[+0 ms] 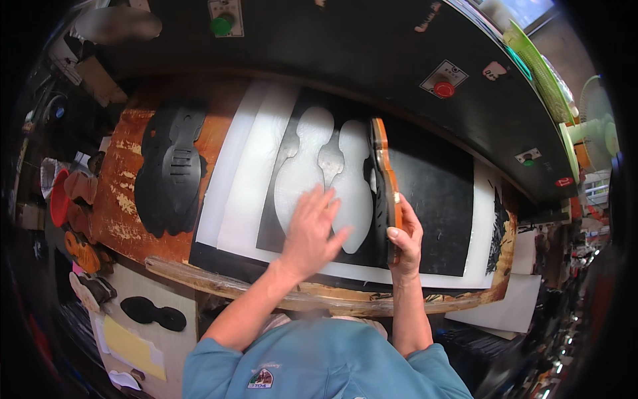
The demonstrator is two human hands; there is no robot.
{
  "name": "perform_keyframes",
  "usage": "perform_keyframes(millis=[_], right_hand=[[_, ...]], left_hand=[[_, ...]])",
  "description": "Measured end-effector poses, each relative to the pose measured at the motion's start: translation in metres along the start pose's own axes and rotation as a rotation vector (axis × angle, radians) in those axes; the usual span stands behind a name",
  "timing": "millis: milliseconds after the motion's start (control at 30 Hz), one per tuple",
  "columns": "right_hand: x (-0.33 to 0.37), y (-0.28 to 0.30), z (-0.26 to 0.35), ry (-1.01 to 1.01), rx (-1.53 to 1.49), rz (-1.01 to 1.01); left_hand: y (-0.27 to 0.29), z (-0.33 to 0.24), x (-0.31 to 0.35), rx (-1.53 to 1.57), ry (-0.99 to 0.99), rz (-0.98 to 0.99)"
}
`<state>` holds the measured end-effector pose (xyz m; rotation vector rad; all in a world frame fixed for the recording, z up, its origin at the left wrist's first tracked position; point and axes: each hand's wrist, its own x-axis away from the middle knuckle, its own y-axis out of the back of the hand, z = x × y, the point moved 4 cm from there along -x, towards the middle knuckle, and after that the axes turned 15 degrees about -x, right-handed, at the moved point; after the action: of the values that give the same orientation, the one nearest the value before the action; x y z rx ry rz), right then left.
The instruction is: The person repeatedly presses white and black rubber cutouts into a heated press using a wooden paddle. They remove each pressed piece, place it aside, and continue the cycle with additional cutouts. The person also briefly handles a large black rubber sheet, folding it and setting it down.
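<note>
My right hand [407, 239] grips a sole-shaped cutting die [397, 214] with an orange edge, held upright on its side. A dark face with slots shows on the die's left side. My left hand [312, 229], slightly blurred, has its fingers spread over two pale sole-shaped areas [301, 174] side by side in a black sheet [435, 206]. Whether its fingertips touch the surface I cannot tell. Under the black sheet lie white sheets [229, 193], whose edges show at the left and along the front.
Black sole-shaped pieces [174, 166] lie on the worn brown board [119, 219] at the left. A dark machine beam with a green button [221, 26] and a red button [444, 89] spans the far side. Below left, a black sole piece [153, 314] rests on a pale surface.
</note>
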<state>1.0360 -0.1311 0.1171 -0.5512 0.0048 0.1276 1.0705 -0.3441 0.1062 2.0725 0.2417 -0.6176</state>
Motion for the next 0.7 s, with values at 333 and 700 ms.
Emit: perform_keyframes(millis=[333, 700], right_hand=[[-0.003, 0.005, 0.001, -0.028, -0.111, 0.021], [0.004, 0.008, -0.004, -0.038, -0.074, 0.175]], left_hand=[[-0.037, -0.018, 0.002, 0.813, 0.413, 0.255], [-0.003, 0.025, 0.037, 0.542, 0.594, 0.159]])
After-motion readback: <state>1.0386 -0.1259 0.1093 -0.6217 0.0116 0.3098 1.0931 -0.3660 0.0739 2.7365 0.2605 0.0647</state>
